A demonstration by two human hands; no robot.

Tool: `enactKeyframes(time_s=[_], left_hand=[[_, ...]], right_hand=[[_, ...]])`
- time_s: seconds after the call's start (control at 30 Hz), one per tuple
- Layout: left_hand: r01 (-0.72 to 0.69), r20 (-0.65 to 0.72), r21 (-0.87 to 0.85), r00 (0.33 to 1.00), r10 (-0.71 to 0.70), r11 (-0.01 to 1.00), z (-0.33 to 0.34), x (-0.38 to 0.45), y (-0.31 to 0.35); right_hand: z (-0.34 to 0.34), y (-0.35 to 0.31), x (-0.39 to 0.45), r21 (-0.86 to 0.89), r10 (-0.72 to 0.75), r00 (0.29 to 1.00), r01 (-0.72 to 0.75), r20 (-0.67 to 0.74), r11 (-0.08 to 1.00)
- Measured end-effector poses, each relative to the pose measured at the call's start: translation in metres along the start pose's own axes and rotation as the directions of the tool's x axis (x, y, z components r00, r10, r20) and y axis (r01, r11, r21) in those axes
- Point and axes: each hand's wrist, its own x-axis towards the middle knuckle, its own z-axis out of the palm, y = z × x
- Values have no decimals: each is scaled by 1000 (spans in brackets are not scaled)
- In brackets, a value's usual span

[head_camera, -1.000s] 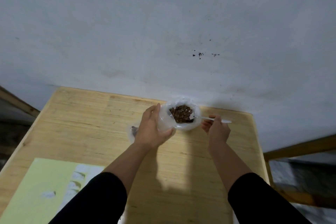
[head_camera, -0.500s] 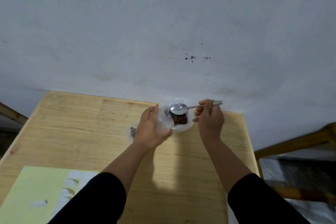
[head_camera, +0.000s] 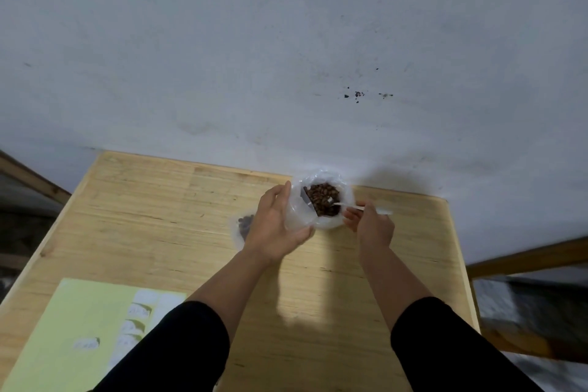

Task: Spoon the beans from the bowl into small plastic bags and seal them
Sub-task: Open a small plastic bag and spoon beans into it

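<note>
Here, the bowl of beans at the counter edge, 12 o'clock, is cupped by the left hand; the spoon is pinched by the right hand. Beans judged loose and light; the spoon's handle end is best gripped.

left hand extended forward from a black sleeve pushed up to the elbow, forearm bare, palm turned inward toward the right, fingers together and slightly curved, thumb reaching forward underneath. right hand likewise extended from a black sleeve, forearm bare, back of the hand facing the camera, fingers curled into a pinch at the fingertips. both hands sit level with each other, near but apart.
</note>
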Motion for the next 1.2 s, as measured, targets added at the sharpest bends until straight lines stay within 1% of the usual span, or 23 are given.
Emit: enactKeyframes(time_s=[0.03, 0.1, 0.3, 0.43, 0.5, 0.57, 0.6, 0.67, 0.7, 0.73, 0.77, 0.8, 0.87, 1.0, 1.13, 1.2], left_hand=[[-1, -1, -1, 1000, 1, 1000, 0, 0, 0], [5, 2, -3, 1000, -5, 1000, 0, 0, 0], [9, 1, 9, 1000, -9, 1000, -2, 1, 1], [5, -17, 15, 1000, -5, 1000, -3, 4, 3], [-2, -21, 14, 1000, 2, 1000, -3, 6, 5], [-7, -24, 7, 1000, 7, 1000, -2, 7, 8], [-9, -29, 8, 1000, 9, 1000, -1, 7, 9], [-9, -44, 4, 999, 9, 1000, 1, 8, 11], [-7, -52, 0, 999, 7, 1000, 1, 8, 11], [-7, -61, -1, 998, 7, 1000, 1, 8, 12], [-8, -72, -4, 997, 7, 1000, 0, 9, 12], [-9, -87, -16, 996, 7, 1000, 0, 9, 12], [-9, -119, -62, 993, 2, 998, -3, 10, 13], [-8, -156, -124, 988, -12, 992, -5, 12, 14], [-17, -170, -128, 985, -5, 992, -4, 12, 14], [-22, -172, -127, 985, 0, 992, -2, 11, 15]], right_hand=[[-2, -1, 3, 45, 32, 999, -32, -1, 998], [-8, -4, 6, 92, 49, 999, -49, 7, 995], [-20, -22, 4, 144, -15, 999, 9, 47, 990], [-20, -35, -5, 124, -92, 991, 79, 101, 989], [-18, -41, -13, 50, -174, 971, 168, 162, 985], [-16, -46, -25, -88, -311, 915, 343, 259, 935], [-15, -48, -32, -144, -378, 868, 439, 322, 887], [-13, -52, -45, -195, -475, 771, 590, 423, 783], [-12, -53, -48, -205, -509, 738, 636, 443, 744], [-12, -54, -50, -215, -534, 719, 665, 446, 715], [-12, -56, -51, -226, -546, 714, 675, 437, 702], [-14, -57, -51, -234, -544, 722, 670, 428, 705], [-21, -60, -49, -230, -497, 753, 624, 431, 747], [-44, -60, -47, -212, -375, 784, 527, 495, 823], [-64, -53, -47, -246, -309, 760, 519, 571, 819], [-71, -47, -48, -261, -246, 751, 486, 612, 834]])
